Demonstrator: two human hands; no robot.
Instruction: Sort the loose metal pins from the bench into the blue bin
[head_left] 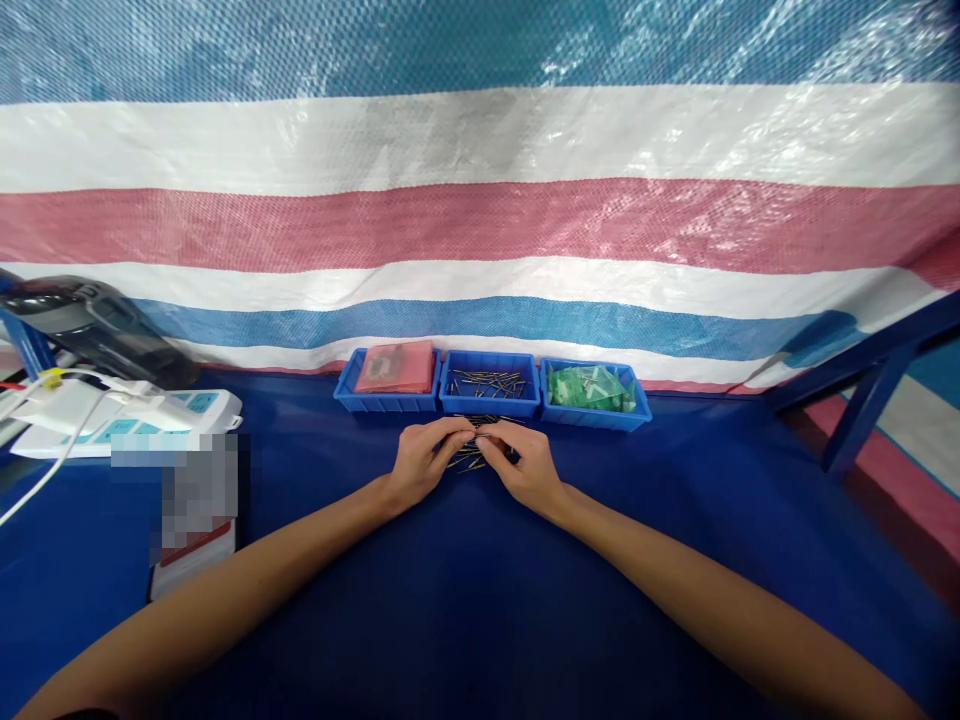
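Note:
My left hand and my right hand meet fingertip to fingertip, both closed in a pinch. Between them a thin metal rod shows, too small to tell its exact kind. Below and behind the fingers lies a loose pile of thin metal rods, dark and brass-coloured, partly covered by the hands; they look like drill bits. Just beyond stands a blue bin with more such rods inside.
A left blue bin holds a red plastic packet. In a right blue bin are green-and-clear plastic bags. At left are a white power strip, a dark bottle and a partly blurred box. A striped sheet hangs behind the blue table.

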